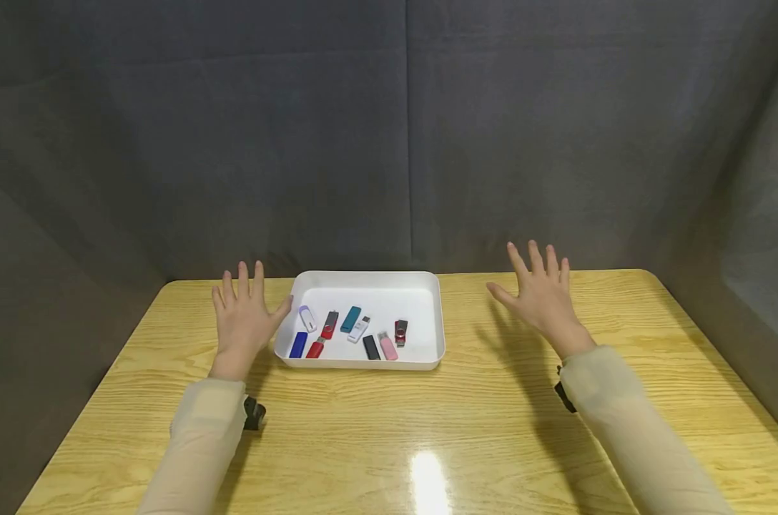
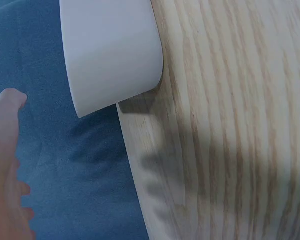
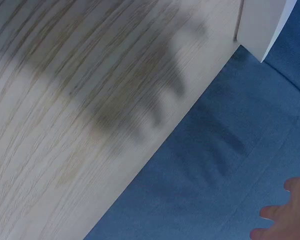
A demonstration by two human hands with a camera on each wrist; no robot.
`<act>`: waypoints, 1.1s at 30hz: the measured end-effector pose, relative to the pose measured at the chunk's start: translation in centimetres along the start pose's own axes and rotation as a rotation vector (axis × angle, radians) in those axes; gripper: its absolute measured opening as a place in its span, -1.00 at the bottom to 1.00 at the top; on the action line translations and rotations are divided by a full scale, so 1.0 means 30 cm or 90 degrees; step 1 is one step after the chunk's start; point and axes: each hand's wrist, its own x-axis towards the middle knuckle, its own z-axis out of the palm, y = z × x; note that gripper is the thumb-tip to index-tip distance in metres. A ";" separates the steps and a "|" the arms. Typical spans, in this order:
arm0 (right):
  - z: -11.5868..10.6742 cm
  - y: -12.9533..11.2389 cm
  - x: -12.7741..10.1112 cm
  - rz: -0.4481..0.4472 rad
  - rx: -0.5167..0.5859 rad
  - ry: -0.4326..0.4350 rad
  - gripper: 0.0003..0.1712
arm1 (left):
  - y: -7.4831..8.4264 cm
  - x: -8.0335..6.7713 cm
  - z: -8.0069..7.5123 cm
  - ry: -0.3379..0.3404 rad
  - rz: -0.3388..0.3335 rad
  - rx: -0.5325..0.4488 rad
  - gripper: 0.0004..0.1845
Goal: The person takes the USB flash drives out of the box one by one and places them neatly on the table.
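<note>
Pale sleeve, left [image 1: 199, 429]: on the left forearm, above the desk.
Left hand [image 1: 239, 325]: grip spread, fingers straight, holding nothing; raised, thumb toward the tray, apart from it in the left wrist view.
Black device, left [image 1: 254, 413]: at the left wrist.
White tray [image 1: 360, 364]: one, rectangular, on the far part of the desk, between the hands, nearer the left.
Contents, nine USB sticks, lying flat in the left and middle of the tray:
– blue stick [image 1: 298, 345], near left corner;
– lavender-and-white stick [image 1: 308, 319], farther back;
– red stick [image 1: 314, 349], near side, metal plug pointing far;
– red-and-grey stick [image 1: 329, 325], just beyond that plug; contact cannot be told;
– teal stick [image 1: 350, 319], farther side;
– white stick [image 1: 359, 330], just beside the teal, plug bare;
– black stick [image 1: 371, 347], near side;
– pink stick [image 1: 387, 347], just beside the black, plug bare;
– dark-and-red stick [image 1: 400, 332], rightmost.
Right hand [image 1: 545, 300]: grip spread, holding nothing; raised, well apart from the tray.
Black device, right [image 1: 565, 398]: at the right wrist.
Desk [image 1: 389, 415]: wood-grained, full width.
Grey cloth [image 1: 286, 143]: behind and at both sides.
</note>
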 end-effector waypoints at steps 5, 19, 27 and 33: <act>0.012 -0.028 0.012 -0.010 0.029 0.011 -0.05 | -0.001 -0.001 0.002 0.022 0.008 -0.002 -0.12; 0.071 -0.177 0.034 -0.020 0.273 0.005 -0.20 | 0.022 -0.008 -0.007 0.018 -0.004 -0.065 -0.31; 0.111 -0.257 0.038 -0.012 0.402 -0.029 -0.30 | 0.010 -0.002 -0.005 -0.060 -0.038 -0.215 -0.44; 0.141 -0.303 0.040 -0.006 0.455 -0.053 -0.33 | -0.007 0.011 0.011 -0.119 -0.054 -0.315 -0.46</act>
